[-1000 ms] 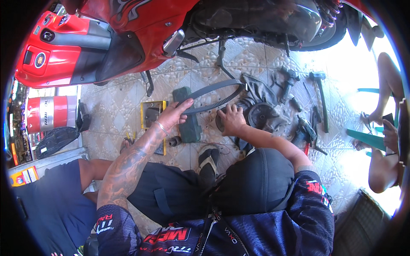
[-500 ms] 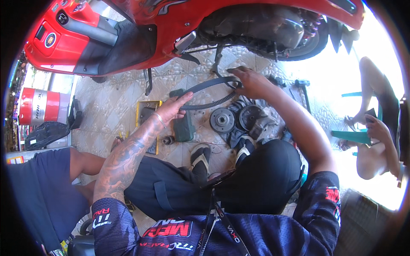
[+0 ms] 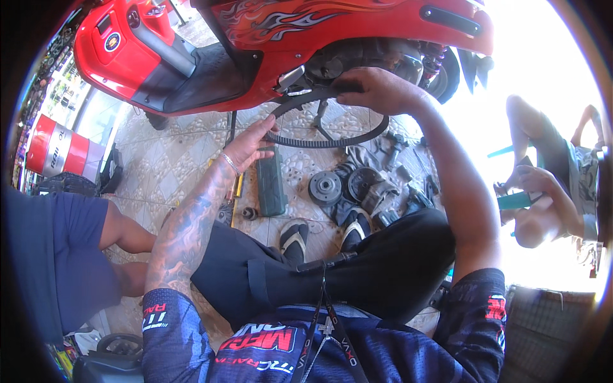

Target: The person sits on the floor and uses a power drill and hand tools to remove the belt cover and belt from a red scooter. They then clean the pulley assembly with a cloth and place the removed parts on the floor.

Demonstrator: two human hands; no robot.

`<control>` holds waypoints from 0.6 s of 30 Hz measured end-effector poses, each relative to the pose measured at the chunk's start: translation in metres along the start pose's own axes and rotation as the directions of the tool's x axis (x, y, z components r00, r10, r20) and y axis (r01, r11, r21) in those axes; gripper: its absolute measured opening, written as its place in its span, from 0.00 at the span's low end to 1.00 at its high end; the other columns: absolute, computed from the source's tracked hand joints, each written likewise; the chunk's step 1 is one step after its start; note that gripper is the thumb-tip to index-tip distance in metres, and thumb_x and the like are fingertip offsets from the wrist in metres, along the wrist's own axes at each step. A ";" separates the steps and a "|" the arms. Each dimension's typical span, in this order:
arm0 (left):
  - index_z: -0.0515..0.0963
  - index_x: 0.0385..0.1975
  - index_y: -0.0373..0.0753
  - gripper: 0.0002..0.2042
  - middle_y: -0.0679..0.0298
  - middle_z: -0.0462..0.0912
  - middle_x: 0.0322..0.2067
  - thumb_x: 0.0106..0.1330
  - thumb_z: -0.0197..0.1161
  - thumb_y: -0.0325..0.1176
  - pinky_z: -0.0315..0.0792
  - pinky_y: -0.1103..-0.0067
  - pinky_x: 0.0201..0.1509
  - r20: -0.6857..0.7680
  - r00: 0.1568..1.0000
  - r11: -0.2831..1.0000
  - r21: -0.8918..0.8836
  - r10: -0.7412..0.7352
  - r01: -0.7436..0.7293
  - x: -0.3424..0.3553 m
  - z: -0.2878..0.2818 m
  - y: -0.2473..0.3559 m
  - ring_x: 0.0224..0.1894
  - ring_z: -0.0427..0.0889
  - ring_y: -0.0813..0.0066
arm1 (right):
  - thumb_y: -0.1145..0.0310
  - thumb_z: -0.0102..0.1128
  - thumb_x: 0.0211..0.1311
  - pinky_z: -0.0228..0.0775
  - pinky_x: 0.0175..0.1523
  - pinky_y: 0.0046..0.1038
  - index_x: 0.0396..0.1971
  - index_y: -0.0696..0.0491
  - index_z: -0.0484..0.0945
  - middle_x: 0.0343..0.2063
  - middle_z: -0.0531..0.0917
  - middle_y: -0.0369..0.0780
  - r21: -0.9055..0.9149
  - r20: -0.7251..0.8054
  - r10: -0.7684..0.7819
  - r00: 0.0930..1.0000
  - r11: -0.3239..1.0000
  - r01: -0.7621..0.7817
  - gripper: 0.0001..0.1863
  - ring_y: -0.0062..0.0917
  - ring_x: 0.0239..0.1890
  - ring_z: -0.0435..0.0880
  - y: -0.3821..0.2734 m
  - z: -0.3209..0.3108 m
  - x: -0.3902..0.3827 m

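My two hands hold a black toothed drive belt (image 3: 324,143) stretched into a wide loop in front of the red scooter (image 3: 268,29). My left hand (image 3: 249,145) grips its left end, thumb on the belt and the other fingers partly spread. Above the belt's upper run is my right hand (image 3: 380,90), with its fingers closed over it near the scooter's engine casing (image 3: 370,60). On the floor below lie a round metal clutch part (image 3: 325,189) and a second, darker round part (image 3: 363,183) on dark cloth.
A green case (image 3: 271,182), a small metal socket-like part (image 3: 249,213) and a yellow-edged tray (image 3: 237,191) lie by my left arm. A person in dark blue (image 3: 70,262) is close on my left; another person (image 3: 543,172) sits at the right. A red-and-white drum (image 3: 64,148) stands far left.
Both hands have carried the belt up toward the scooter, and the loop is opened wider. My right hand has turned over the belt's top. The view has shifted, showing more of the scooter.
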State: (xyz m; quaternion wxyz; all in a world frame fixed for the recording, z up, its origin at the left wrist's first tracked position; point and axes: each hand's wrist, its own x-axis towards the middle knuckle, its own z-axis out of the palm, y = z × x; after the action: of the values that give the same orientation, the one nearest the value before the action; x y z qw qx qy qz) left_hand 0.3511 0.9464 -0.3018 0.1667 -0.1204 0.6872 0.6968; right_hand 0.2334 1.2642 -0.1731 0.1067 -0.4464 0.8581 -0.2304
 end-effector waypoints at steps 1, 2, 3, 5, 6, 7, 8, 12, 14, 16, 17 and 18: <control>0.76 0.48 0.47 0.26 0.71 0.74 0.46 0.67 0.59 0.65 0.70 0.77 0.52 -0.011 0.999 0.999 -0.003 0.050 -0.050 -0.004 0.002 0.003 0.46 0.73 0.78 | 0.53 0.65 0.66 0.74 0.58 0.39 0.55 0.57 0.79 0.47 0.84 0.50 0.054 -0.033 -0.039 0.999 0.998 0.040 0.26 0.41 0.53 0.83 -0.007 0.001 0.000; 0.78 0.45 0.48 0.22 0.72 0.75 0.44 0.71 0.59 0.61 0.70 0.79 0.51 -0.014 0.993 0.994 -0.005 0.114 -0.114 -0.008 0.005 0.006 0.43 0.74 0.80 | 0.53 0.65 0.66 0.74 0.56 0.39 0.52 0.57 0.80 0.44 0.84 0.51 0.054 -0.115 -0.077 0.990 0.995 0.083 0.25 0.42 0.50 0.83 -0.014 0.008 -0.002; 0.78 0.45 0.46 0.22 0.73 0.75 0.42 0.70 0.60 0.60 0.69 0.80 0.50 -0.006 0.990 0.986 0.089 0.143 -0.142 -0.011 0.007 0.007 0.42 0.73 0.81 | 0.53 0.65 0.66 0.74 0.56 0.39 0.51 0.57 0.81 0.43 0.84 0.51 0.027 -0.146 -0.079 0.986 0.996 0.083 0.24 0.42 0.49 0.84 -0.019 0.016 -0.003; 0.78 0.44 0.43 0.22 0.74 0.75 0.36 0.70 0.63 0.58 0.67 0.81 0.48 0.034 0.974 0.939 0.260 0.224 -0.225 -0.015 0.012 0.008 0.40 0.70 0.84 | 0.54 0.65 0.66 0.75 0.55 0.39 0.49 0.56 0.82 0.42 0.84 0.51 -0.038 -0.217 -0.087 0.972 0.996 0.081 0.22 0.43 0.48 0.84 -0.029 0.036 -0.002; 0.79 0.43 0.43 0.20 0.75 0.75 0.34 0.70 0.63 0.55 0.67 0.81 0.46 0.017 0.973 0.918 0.329 0.231 -0.223 -0.016 0.014 0.007 0.38 0.69 0.85 | 0.56 0.66 0.64 0.75 0.53 0.39 0.47 0.56 0.83 0.41 0.84 0.50 -0.010 -0.210 -0.060 0.976 0.998 0.059 0.20 0.43 0.46 0.84 -0.033 0.047 -0.002; 0.80 0.42 0.42 0.18 0.76 0.74 0.32 0.71 0.64 0.53 0.66 0.82 0.44 0.001 0.971 0.896 0.386 0.240 -0.222 -0.017 0.016 0.005 0.36 0.69 0.85 | 0.56 0.68 0.63 0.76 0.52 0.39 0.47 0.56 0.83 0.40 0.84 0.49 0.030 -0.186 -0.061 0.981 0.997 0.067 0.20 0.43 0.46 0.84 -0.036 0.057 -0.001; 0.81 0.40 0.41 0.17 0.77 0.74 0.29 0.71 0.65 0.50 0.66 0.83 0.42 -0.007 0.966 0.871 0.433 0.259 -0.231 -0.018 0.018 0.003 0.34 0.68 0.86 | 0.56 0.67 0.63 0.76 0.52 0.40 0.46 0.56 0.83 0.39 0.84 0.49 0.029 -0.210 -0.116 0.971 0.992 0.125 0.20 0.43 0.45 0.84 -0.039 0.067 -0.002; 0.81 0.42 0.39 0.14 0.75 0.76 0.30 0.70 0.67 0.45 0.67 0.81 0.40 0.021 0.944 0.813 0.502 0.330 -0.296 -0.022 0.019 -0.001 0.33 0.69 0.86 | 0.54 0.64 0.64 0.75 0.55 0.41 0.45 0.54 0.83 0.42 0.84 0.47 0.043 -0.175 -0.095 0.980 0.994 0.104 0.19 0.43 0.49 0.83 -0.046 0.094 -0.002; 0.81 0.42 0.40 0.14 0.74 0.75 0.29 0.70 0.67 0.44 0.68 0.81 0.40 0.036 0.939 0.797 0.518 0.342 -0.310 -0.023 0.020 0.004 0.33 0.69 0.86 | 0.54 0.64 0.64 0.75 0.54 0.42 0.44 0.53 0.83 0.40 0.83 0.46 0.067 -0.188 -0.093 0.978 0.992 0.107 0.18 0.43 0.48 0.83 -0.048 0.098 0.002; 0.81 0.43 0.40 0.13 0.74 0.76 0.29 0.70 0.68 0.42 0.69 0.81 0.40 0.061 0.918 0.745 0.564 0.393 -0.356 -0.027 0.022 0.008 0.34 0.70 0.86 | 0.54 0.64 0.63 0.75 0.54 0.42 0.43 0.53 0.84 0.40 0.83 0.46 0.067 -0.198 -0.111 0.974 0.990 0.126 0.18 0.43 0.47 0.83 -0.050 0.100 0.005; 0.81 0.43 0.40 0.12 0.73 0.76 0.29 0.70 0.68 0.42 0.69 0.81 0.40 0.068 0.929 0.741 0.583 0.363 -0.332 -0.028 0.023 0.012 0.34 0.71 0.86 | 0.55 0.64 0.63 0.75 0.54 0.42 0.43 0.54 0.84 0.39 0.83 0.46 0.055 -0.212 -0.122 0.970 0.989 0.137 0.18 0.43 0.47 0.82 -0.051 0.100 0.006; 0.81 0.43 0.40 0.12 0.73 0.77 0.30 0.70 0.68 0.42 0.70 0.81 0.41 0.074 0.941 0.737 0.602 0.331 -0.307 -0.030 0.022 0.015 0.34 0.71 0.86 | 0.55 0.65 0.63 0.75 0.53 0.41 0.44 0.54 0.83 0.40 0.83 0.46 0.060 -0.205 -0.135 0.969 0.987 0.150 0.18 0.43 0.47 0.83 -0.052 0.100 0.008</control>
State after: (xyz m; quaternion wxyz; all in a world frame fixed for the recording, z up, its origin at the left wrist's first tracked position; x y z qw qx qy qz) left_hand 0.3738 0.9663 -0.2753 0.0615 0.0454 0.8867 0.4559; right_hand 0.3050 1.2018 -0.2340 0.0195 -0.4772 0.8208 -0.3133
